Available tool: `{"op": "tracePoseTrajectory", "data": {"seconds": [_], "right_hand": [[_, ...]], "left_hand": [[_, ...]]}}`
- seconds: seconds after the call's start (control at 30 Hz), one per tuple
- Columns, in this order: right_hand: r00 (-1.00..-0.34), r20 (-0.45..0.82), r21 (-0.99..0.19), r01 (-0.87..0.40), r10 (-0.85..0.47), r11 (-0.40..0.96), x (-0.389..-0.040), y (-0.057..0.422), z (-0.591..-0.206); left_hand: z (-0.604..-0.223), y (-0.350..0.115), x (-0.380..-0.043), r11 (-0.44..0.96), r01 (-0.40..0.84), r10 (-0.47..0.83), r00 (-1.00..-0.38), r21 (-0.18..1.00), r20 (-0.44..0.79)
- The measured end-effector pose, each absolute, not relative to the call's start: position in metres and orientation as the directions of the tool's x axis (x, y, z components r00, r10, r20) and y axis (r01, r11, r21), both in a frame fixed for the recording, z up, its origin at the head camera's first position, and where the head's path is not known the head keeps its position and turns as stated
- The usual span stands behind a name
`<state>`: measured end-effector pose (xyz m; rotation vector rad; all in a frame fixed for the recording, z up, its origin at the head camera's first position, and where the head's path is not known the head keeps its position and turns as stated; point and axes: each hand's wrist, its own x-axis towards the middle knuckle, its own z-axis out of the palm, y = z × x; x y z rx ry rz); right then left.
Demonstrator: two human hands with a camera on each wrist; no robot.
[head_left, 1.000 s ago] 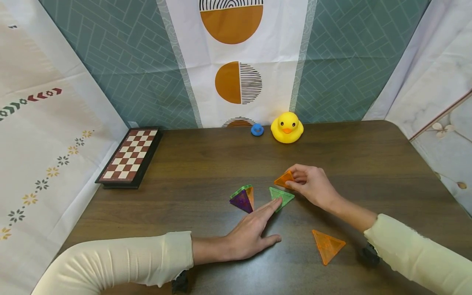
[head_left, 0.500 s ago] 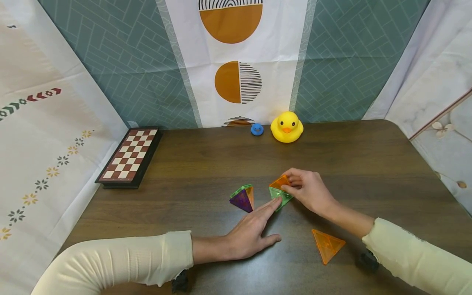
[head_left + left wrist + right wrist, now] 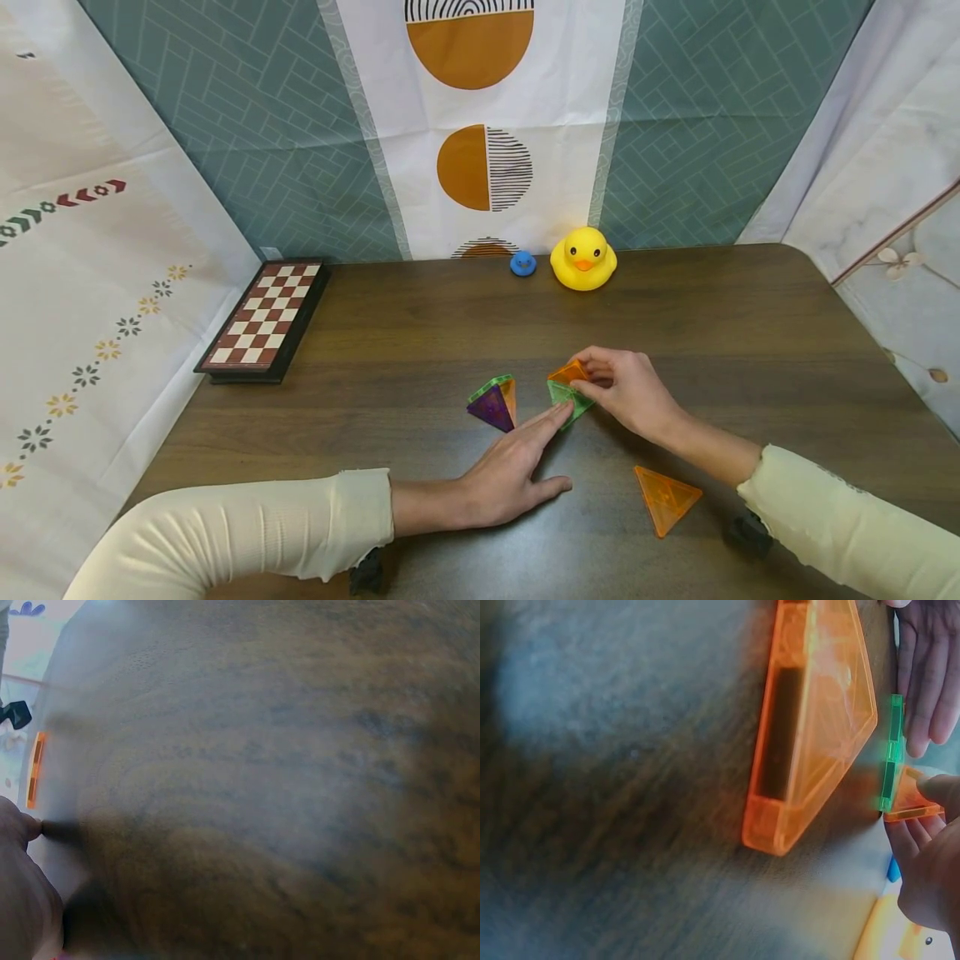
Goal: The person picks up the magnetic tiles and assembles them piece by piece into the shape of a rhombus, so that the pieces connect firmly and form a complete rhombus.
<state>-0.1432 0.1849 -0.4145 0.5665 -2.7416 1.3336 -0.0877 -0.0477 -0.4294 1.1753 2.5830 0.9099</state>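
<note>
My left hand (image 3: 510, 483) lies low over the table with its fingers stretched out, the fingertips resting on a green translucent triangular magnetic tile (image 3: 559, 391). My right hand (image 3: 630, 387) pinches an orange triangular magnetic tile (image 3: 567, 371) between thumb and fingers. In the right wrist view that orange tile (image 3: 909, 795) stands tilted up at the edge of the flat green tile (image 3: 892, 754). To the left is a small standing shape of purple, green and orange tiles (image 3: 492, 408). Another orange triangular tile (image 3: 666, 498) lies flat below my right forearm, beside nothing else.
A brown and white chessboard box (image 3: 266, 317) sits at the table's back left. Along the back edge stand a small blue duck (image 3: 522, 263) and a larger yellow rubber duck (image 3: 584, 260). Patterned cloths hang behind and at both sides of the wooden table (image 3: 420, 325).
My right hand has brought its orange tile down and slightly left, from just apart to the green tile's far edge. My left hand has stayed still on the green tile.
</note>
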Motion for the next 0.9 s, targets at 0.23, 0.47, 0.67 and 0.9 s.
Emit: {"op": "tracePoseTrajectory", "data": {"seconds": [0.23,0.47,0.67,0.9], "right_hand": [[-0.931,0.164,-0.729,-0.338,-0.327,0.595,-0.139,0.185,-0.414],[-0.914,0.215,-0.680,-0.393,-0.344,0.620,-0.130,0.187,-0.412],[-0.899,0.263,-0.656,-0.432,-0.349,0.618,-0.124,0.192,-0.408],[-0.882,0.271,-0.649,-0.464,-0.386,0.602,-0.117,0.204,-0.405]], "left_hand": [[-0.430,-0.048,-0.088,0.501,0.639,0.735,-0.670,0.584,0.104],[-0.430,-0.049,-0.088,0.493,0.646,0.738,-0.665,0.582,0.114],[-0.430,-0.048,-0.088,0.489,0.644,0.737,-0.666,0.588,0.117],[-0.431,-0.048,-0.089,0.489,0.641,0.736,-0.667,0.591,0.115]]}}
